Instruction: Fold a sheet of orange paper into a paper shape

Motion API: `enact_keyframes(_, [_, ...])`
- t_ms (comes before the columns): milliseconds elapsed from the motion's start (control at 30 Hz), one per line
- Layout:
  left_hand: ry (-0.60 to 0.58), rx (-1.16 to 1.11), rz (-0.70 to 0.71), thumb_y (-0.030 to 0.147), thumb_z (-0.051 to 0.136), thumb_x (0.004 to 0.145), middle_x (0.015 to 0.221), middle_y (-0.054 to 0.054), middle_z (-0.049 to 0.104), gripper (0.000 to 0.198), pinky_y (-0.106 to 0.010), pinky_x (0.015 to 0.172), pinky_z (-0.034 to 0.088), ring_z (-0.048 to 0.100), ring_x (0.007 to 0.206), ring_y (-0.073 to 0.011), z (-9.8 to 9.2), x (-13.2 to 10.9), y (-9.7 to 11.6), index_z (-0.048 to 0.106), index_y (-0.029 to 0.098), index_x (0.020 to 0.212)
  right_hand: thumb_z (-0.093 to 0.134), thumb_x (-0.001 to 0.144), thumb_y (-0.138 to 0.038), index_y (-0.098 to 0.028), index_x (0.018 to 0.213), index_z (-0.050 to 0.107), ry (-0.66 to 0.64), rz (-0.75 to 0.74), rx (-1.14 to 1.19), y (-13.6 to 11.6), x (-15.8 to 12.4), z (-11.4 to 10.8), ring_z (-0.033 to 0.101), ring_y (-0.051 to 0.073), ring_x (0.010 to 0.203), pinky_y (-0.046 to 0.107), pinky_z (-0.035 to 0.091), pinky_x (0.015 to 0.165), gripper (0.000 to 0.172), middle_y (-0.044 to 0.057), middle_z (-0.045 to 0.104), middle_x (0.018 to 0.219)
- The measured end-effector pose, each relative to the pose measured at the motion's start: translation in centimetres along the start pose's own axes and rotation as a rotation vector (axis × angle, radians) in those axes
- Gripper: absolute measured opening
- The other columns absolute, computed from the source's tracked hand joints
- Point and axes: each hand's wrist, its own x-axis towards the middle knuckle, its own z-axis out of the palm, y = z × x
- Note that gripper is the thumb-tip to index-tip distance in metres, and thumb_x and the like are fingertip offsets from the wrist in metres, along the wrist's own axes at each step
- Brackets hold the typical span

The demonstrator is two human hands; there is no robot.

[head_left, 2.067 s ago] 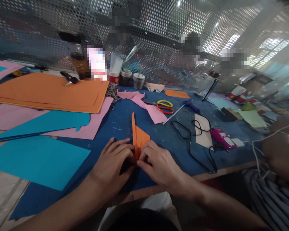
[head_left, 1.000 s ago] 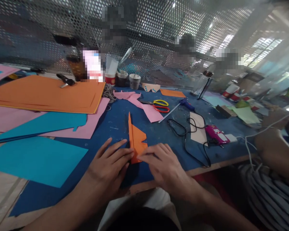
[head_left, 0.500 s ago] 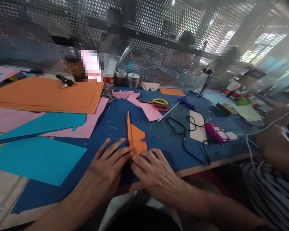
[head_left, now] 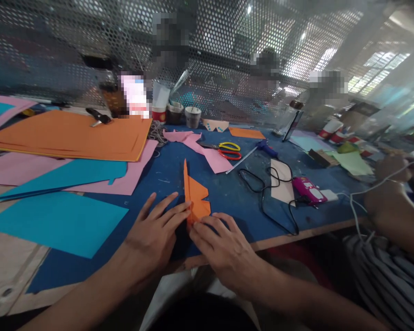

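A folded piece of orange paper [head_left: 198,197] lies on the blue tabletop in front of me, with a narrow flap standing up along its left side and a notch cut in its right edge. My left hand [head_left: 158,224] is spread beside it, the fingertips touching the standing flap. At the paper's near end, my right hand [head_left: 223,241] has its fingers bent together and closed on the bottom edge; its thumb is hidden. Beyond the paper are a pink paper scrap [head_left: 215,159] and scissors [head_left: 229,150] with one yellow and one red handle.
Orange sheets [head_left: 72,135] with keys [head_left: 99,117] on top and blue sheets [head_left: 62,223] lie at left. A glue gun [head_left: 267,148] with its black cord and a magenta box [head_left: 308,190] are at right. Paper cups [head_left: 193,117] stand by the perforated screen. Another person's arm [head_left: 388,193] is at far right.
My left fingertips have slid slightly up along the standing flap. My right hand stays at the paper's near end. The view has shifted slightly.
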Motion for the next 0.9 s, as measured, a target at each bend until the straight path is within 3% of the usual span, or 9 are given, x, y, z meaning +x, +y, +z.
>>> enact_keyframes(200, [-0.033,0.025,-0.052,0.011,0.046,0.095,0.144,-0.004,0.071,0.044,-0.054,0.131,0.019,0.054,0.145,-0.0269,0.0,0.6,0.5,0.069,0.025,0.129,0.051,0.099,-0.004,-0.020,0.137,0.062,0.060,0.045,0.189,1.8,0.7,-0.3,0.057,0.024,0.125,0.044,0.046,0.109,0.042,0.009,0.069,0.134])
enact_keyframes(300, [-0.048,0.015,-0.066,0.015,0.043,0.099,0.140,-0.005,0.073,0.040,-0.053,0.128,0.027,0.057,0.142,-0.0258,-0.1,1.2,0.5,0.067,0.023,0.130,0.048,0.107,-0.015,-0.020,0.123,0.070,0.253,0.234,0.315,4.9,3.2,-0.8,0.065,0.019,0.110,0.035,0.049,0.101,0.028,0.006,0.074,0.116])
enact_keyframes(367, [-0.039,0.022,-0.056,0.016,0.041,0.101,0.138,-0.007,0.074,0.041,-0.054,0.125,0.030,0.057,0.140,-0.0266,0.0,1.4,0.5,0.065,0.020,0.134,0.052,0.107,-0.019,-0.020,0.123,0.071,0.283,0.409,0.336,7.2,5.6,-1.0,0.065,0.019,0.113,0.032,0.047,0.100,0.025,0.007,0.073,0.119])
enact_keyframes(467, [-0.010,0.050,-0.028,0.017,0.042,0.099,0.139,-0.009,0.073,0.042,-0.057,0.124,0.032,0.058,0.139,-0.0292,0.2,1.4,0.6,0.067,0.018,0.133,0.054,0.104,-0.021,-0.018,0.119,0.075,0.152,0.525,0.343,9.8,9.4,-0.9,0.066,0.021,0.113,0.031,0.046,0.095,0.026,0.009,0.074,0.123])
enact_keyframes(600, [0.005,0.059,-0.066,0.019,0.045,0.099,0.143,-0.009,0.070,0.037,-0.056,0.128,0.027,0.053,0.145,-0.0300,0.5,1.0,0.6,0.073,0.021,0.122,0.053,0.100,-0.020,-0.017,0.093,0.079,0.087,0.532,0.360,11.0,12.8,0.2,0.067,0.019,0.091,0.027,0.043,0.078,0.027,0.008,0.077,0.099])
enact_keyframes(767, [-0.040,0.052,-0.066,0.022,0.046,0.101,0.146,-0.005,0.069,0.039,-0.055,0.129,0.025,0.053,0.145,-0.0279,0.6,0.9,0.4,0.070,0.024,0.131,0.055,0.100,-0.027,-0.017,0.081,0.075,0.035,0.542,0.406,11.1,14.3,0.6,0.061,0.016,0.075,0.027,0.037,0.067,0.030,0.005,0.074,0.084])
enact_keyframes(900, [-0.029,0.050,-0.062,0.029,0.047,0.104,0.144,-0.008,0.070,0.032,-0.062,0.125,0.028,0.054,0.144,-0.0321,0.6,1.2,0.4,0.068,0.022,0.127,0.059,0.100,-0.035,-0.017,0.076,0.073,-0.003,0.551,0.435,11.1,14.8,0.3,0.055,0.013,0.070,0.026,0.033,0.064,0.034,0.002,0.070,0.078])
